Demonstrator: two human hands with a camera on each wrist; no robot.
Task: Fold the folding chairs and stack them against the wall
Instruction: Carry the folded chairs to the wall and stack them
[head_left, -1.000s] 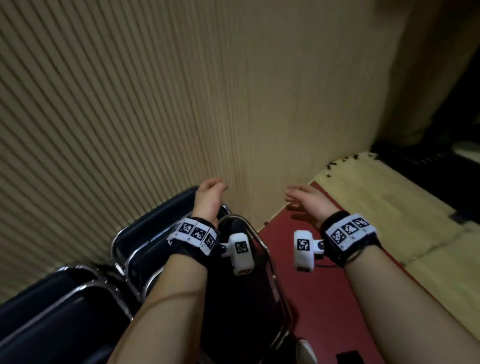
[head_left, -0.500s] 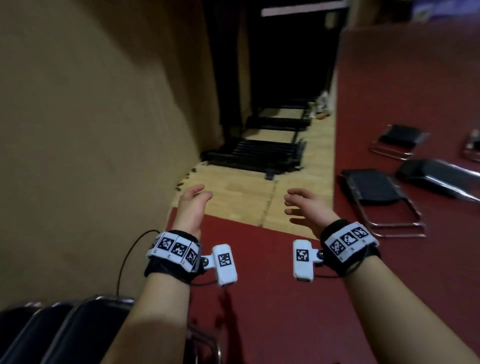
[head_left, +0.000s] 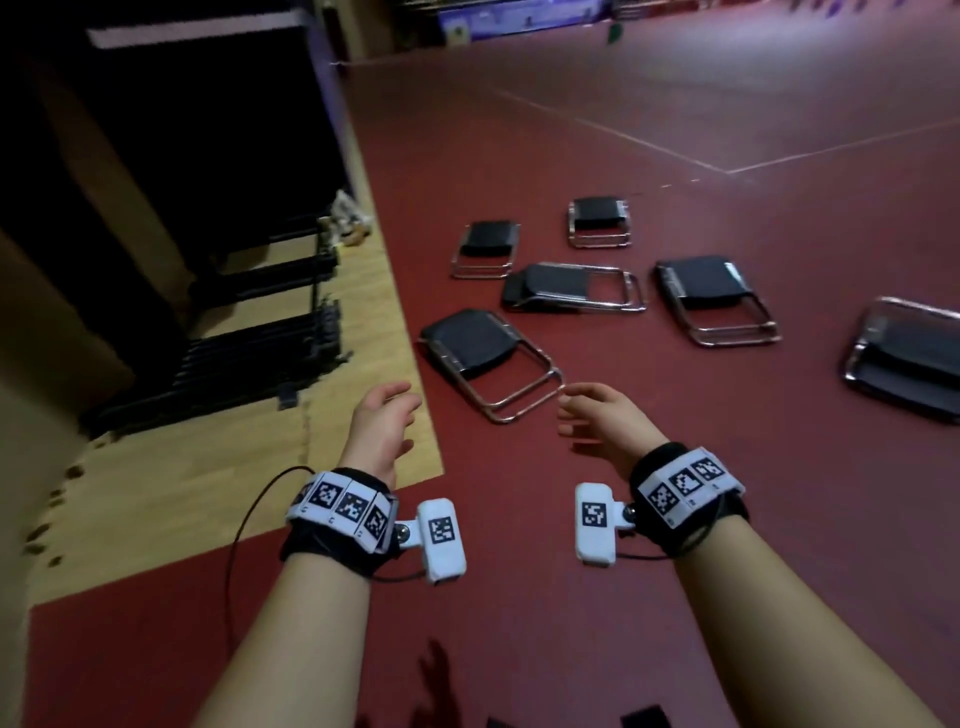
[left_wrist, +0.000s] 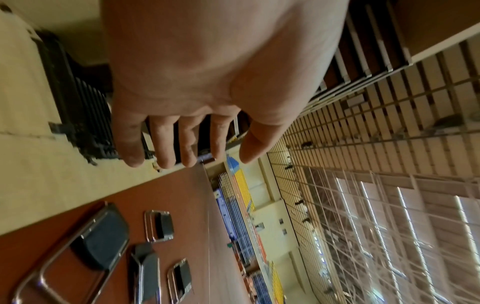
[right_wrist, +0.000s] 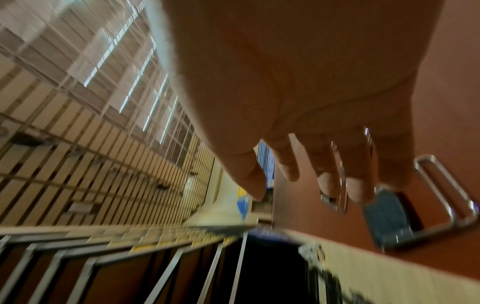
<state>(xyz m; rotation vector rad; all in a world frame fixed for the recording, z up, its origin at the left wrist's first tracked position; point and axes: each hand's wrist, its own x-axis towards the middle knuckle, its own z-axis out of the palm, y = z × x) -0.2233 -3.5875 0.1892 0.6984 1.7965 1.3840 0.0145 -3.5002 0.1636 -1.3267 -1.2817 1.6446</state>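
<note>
Head cam: our left hand & right hand both loose, fingers apart, holding nothing. Nearest chair flat on red floor, just ahead btwn hands, long axis slanting away-left, chrome leg loop closest to right hand, so we'd guess right grabs first.

L wrist cam: fingers spread, chair below, black pad, already folded.

R wrist cam: blurry, fingers relaxed, chair frame past fingertips.

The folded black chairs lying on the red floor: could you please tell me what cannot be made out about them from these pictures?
- Rightmost black chrome-framed folded chair: head view, cut off by the right edge.
- Nearest black chrome-framed folded chair: right wrist view, blurred, partly behind the right hand; left wrist view, cut by the bottom edge.
- Wall stack: outside every view.
</note>
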